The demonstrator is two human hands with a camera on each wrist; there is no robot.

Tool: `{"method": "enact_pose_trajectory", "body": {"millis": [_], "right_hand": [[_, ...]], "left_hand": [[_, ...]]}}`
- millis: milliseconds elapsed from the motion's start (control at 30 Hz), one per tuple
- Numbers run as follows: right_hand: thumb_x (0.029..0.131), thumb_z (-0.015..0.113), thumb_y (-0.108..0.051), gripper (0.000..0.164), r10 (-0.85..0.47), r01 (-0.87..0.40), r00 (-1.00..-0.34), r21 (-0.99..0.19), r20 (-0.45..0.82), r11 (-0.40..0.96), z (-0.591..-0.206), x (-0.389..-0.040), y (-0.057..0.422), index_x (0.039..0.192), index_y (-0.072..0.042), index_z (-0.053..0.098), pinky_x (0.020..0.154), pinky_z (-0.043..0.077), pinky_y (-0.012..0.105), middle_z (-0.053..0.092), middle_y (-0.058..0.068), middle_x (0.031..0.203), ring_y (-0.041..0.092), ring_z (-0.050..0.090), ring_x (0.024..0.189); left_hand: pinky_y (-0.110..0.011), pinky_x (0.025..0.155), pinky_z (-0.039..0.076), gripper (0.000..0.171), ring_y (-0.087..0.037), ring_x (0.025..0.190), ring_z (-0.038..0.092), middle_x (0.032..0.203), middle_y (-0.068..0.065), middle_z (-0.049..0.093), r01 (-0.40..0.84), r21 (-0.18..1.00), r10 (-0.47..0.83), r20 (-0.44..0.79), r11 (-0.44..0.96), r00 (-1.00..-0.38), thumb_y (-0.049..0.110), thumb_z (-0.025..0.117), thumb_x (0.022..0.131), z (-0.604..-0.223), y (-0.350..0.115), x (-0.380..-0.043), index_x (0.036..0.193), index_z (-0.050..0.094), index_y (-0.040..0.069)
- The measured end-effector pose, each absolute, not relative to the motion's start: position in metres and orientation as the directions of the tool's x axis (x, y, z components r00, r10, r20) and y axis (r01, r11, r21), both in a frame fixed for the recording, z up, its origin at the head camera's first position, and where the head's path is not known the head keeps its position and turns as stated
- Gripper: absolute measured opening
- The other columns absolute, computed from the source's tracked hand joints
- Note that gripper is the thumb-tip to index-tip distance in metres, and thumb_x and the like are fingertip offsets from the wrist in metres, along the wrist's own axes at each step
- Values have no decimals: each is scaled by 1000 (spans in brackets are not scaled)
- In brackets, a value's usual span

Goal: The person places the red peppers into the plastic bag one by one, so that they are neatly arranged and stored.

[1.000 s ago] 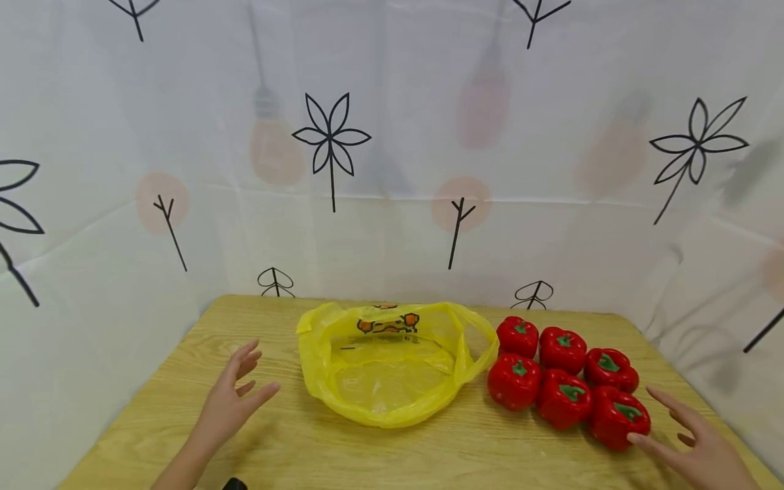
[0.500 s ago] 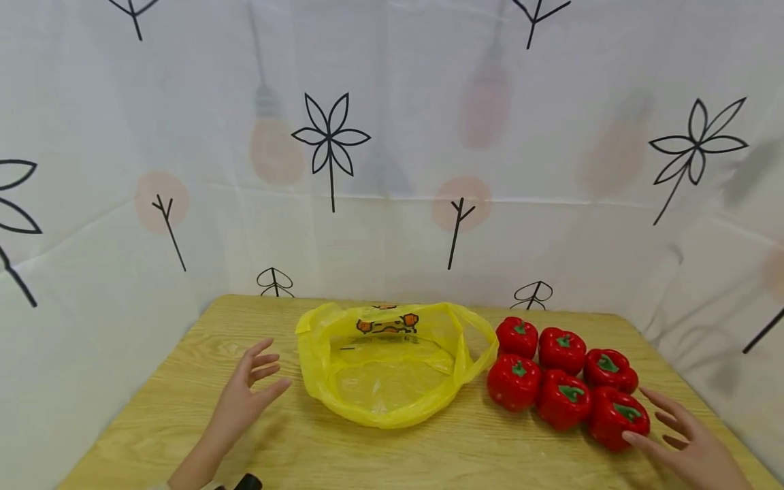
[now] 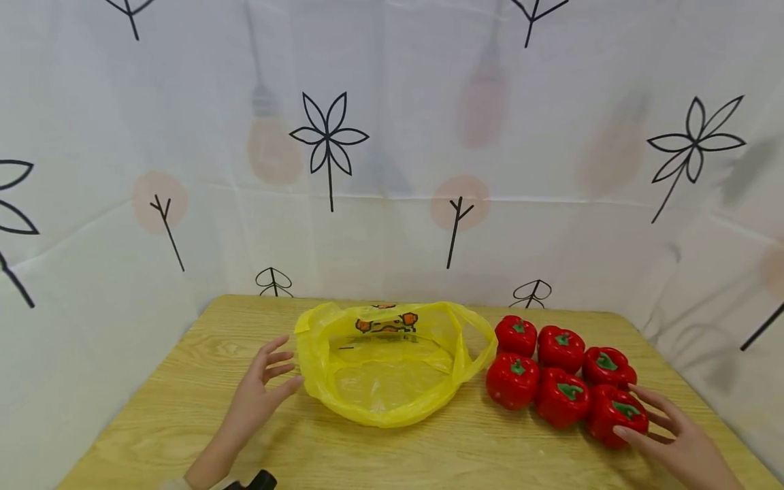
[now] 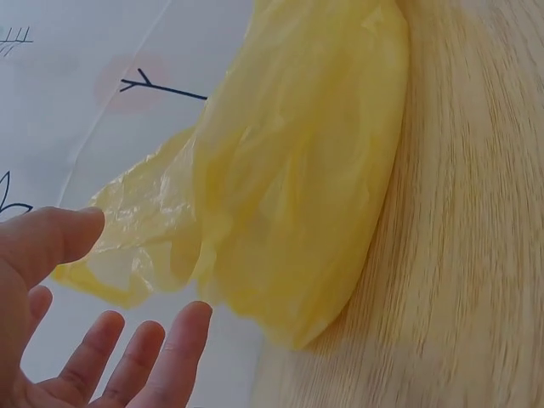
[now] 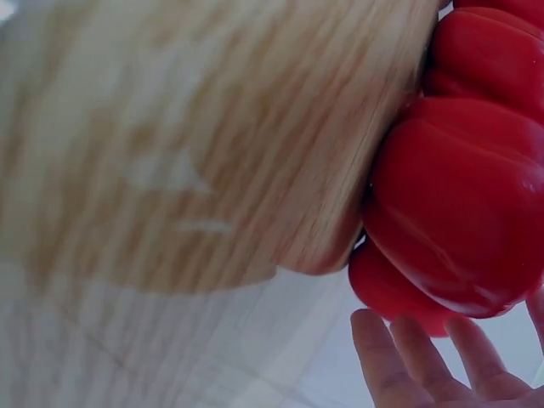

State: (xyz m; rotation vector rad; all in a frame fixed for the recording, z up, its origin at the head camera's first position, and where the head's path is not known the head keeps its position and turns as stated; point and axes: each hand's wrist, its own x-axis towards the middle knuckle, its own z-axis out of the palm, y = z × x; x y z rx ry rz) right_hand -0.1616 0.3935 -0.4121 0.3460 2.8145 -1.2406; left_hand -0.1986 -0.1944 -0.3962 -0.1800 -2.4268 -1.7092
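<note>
A yellow plastic bag [image 3: 380, 408] stands on the table with its mouth spread wide and an orange print inside. Beside its left edge is my left hand [image 3: 254, 401], fingers loosely spread and holding nothing. The left wrist view has the bag's crinkled side [image 4: 297, 187] just beyond the fingertips. Right of the bag, several red bell peppers with green stems sit in two rows. My right hand [image 3: 674, 435] reaches around the nearest right bell pepper [image 3: 606, 418], thumb in front and fingers behind. From the right wrist, the fingers [image 5: 416, 357] look very near that pepper [image 5: 463, 204]; contact is unclear.
The wooden table [image 3: 429, 463] runs back to a white curtain [image 3: 392, 238] with plant drawings. More bell peppers [image 3: 562, 398] stand close together left of the right hand. A black object [image 3: 263, 480] shows by the left wrist.
My left hand has moved rightward to the bag's side. My right hand has shifted left, bringing its thumb and fingers closer about the nearest right bell pepper. Bag and peppers have stayed put.
</note>
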Motion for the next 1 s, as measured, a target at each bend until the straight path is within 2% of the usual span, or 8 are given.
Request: {"method": "enact_pose_trajectory", "body": {"millis": [200,400,533,700,1000], "right_hand": [[80,68,-50,96,153,183,-983,-707,-106,684,-413,-160,394,142,6,22,78,52,50,15,36,140,61,32,112],[81,71,-41,84,113,117,-992,-680,-51,723,-414,-161,392,136,9,32,72,55,42,23,37,136,61,38,108],[80,71,-42,83,108,104,-994,-645,-33,757,-412,-161,391,134,9,34,71,55,44,26,38,134,59,41,107],[77,71,-49,90,144,169,-985,-609,-90,775,-409,-163,391,136,8,33,72,53,49,23,40,134,58,42,107],[74,69,-58,99,218,296,-955,-622,-200,725,-409,-164,395,140,6,29,71,53,48,18,40,137,59,38,109]], "left_hand": [[-31,72,56,67,-34,109,52,124,-16,47,192,947,3,198,257,-980,13,74,81,-396,-187,-201,138,40,21],[-32,71,56,64,-31,105,53,121,-16,46,182,953,-15,191,242,-981,8,72,82,-394,-181,-202,137,42,21],[-32,70,56,64,-29,102,54,120,-15,48,165,952,-39,181,257,-983,6,71,82,-394,-178,-202,137,42,21],[-30,68,56,63,-27,98,56,117,-15,51,157,948,-61,181,278,-982,4,71,81,-394,-175,-204,136,44,21],[-33,68,57,61,-23,90,58,110,-13,53,142,947,-75,170,290,-983,3,70,82,-393,-172,-205,135,45,21]]}}
